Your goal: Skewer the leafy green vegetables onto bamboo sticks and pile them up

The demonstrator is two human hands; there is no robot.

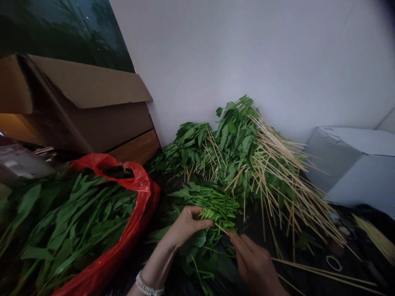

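Note:
Between its thumb and fingers, my left hand (193, 226) pinches a bunch of leafy green stems (220, 203), their bright cut ends pointing right. A beaded bracelet (148, 286) circles that wrist. My right hand (254, 263) is closed on a thin bamboo skewer (221, 229), whose far end meets the stems by my left thumb. Behind my hands, leafy bunches with skewers through them (237, 139) are piled against the wall, the pale skewer ends fanning out to the right. More loose leaves hang below the bunch I hold.
On the left stands a red plastic bag (142, 197) full of long-leafed greens (80, 209). Behind it is an open cardboard box (101, 123). A white box (352, 164) stands at right, near loose skewers (376, 238) and a small white ring (334, 263) on the dark surface.

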